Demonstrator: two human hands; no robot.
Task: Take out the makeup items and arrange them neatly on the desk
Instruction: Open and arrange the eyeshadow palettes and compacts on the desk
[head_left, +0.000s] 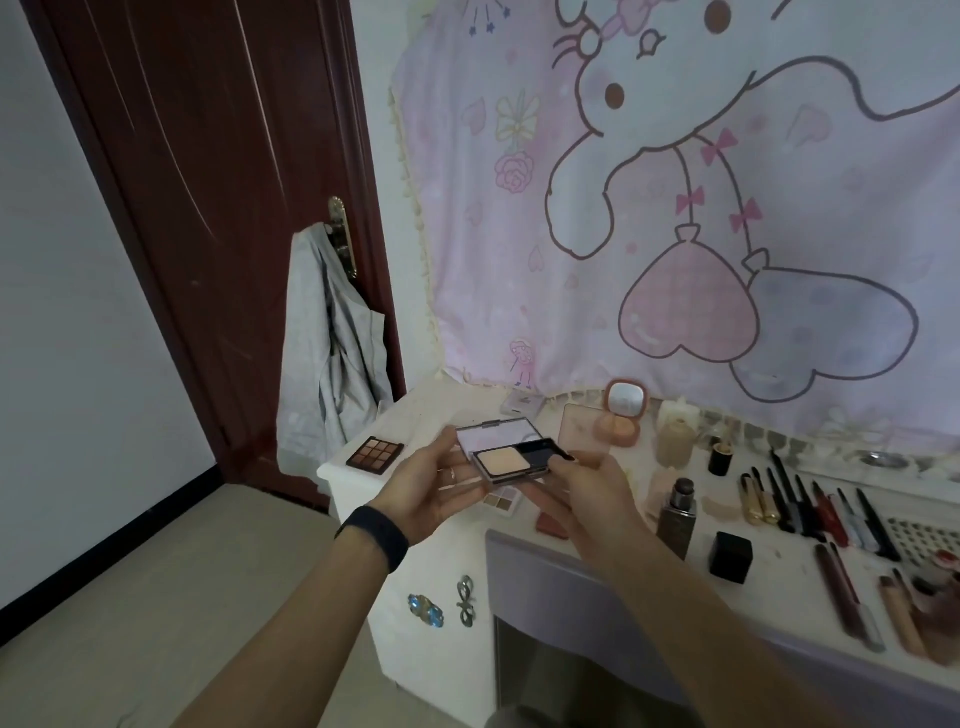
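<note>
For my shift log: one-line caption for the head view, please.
Left hand and right hand hold an open powder compact over the desk, near a brown eyeshadow palette.

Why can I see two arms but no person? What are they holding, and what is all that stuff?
The camera sits on the person's head and looks down, so you see only their own arms, just as you see yours. There is no machine here. The left hand, with a black wristband, and the right hand hold an open powder compact together over the white desk. On the desk lie a brown eyeshadow palette, a peach compact with a mirror, a bottle, a black box and a row of pencils and brushes. A cartoon cloth hangs behind.
</note>
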